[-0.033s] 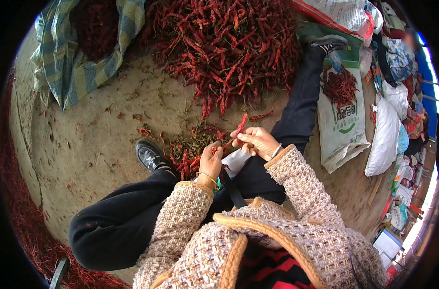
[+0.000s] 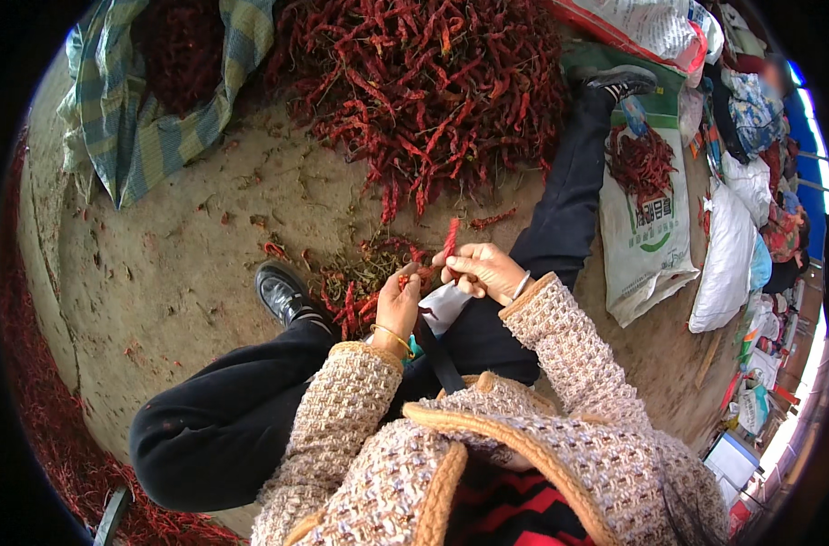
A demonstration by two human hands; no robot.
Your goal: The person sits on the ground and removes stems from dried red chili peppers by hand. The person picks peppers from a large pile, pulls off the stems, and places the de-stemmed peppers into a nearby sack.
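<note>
My right hand pinches a dried red chili pepper between thumb and fingers, its free end pointing up and away from me. Beside it on the left, my left hand is closed with bits of red chili showing at its fingertips; how many pods it grips is hidden. The two hands are close together above my lap. Under and beyond the left hand lies a small heap of dry stems with red chilies among them. A large pile of dried chilies spreads across the floor farther off.
A blue-and-white checked woven sack holding chilies stands at far left. Chilies also lie on a flat white-and-green bag at right, near white sacks. My black shoe rests beside the stems. More chilies line the left edge.
The chili in my right hand has swung slightly left and stands more upright, and the right fingers have shifted a little to the left. My left hand looks unmoved.
</note>
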